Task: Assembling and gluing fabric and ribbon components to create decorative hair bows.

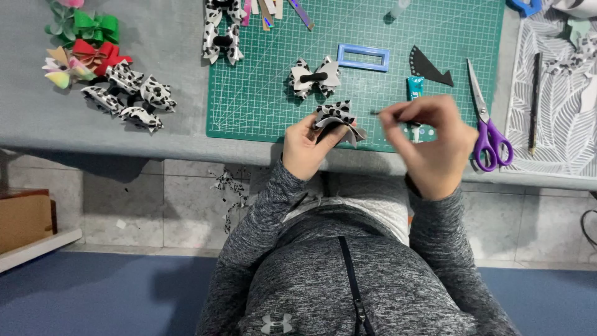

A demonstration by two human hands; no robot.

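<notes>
The left hand [306,144] pinches a black-and-white spotted bow [336,118] at the near edge of the green mat [261,93], while the right hand [429,140] is pinched on a thin dark pin [377,112] whose tip points at that bow. Just beyond lies 1 finished bow [314,78] beside a blue frame [363,57], with a glue tube [415,88] and purple scissors [488,124] to the right. More bows [127,93] sit in a heap on the grey bench [161,37] to the left.
</notes>
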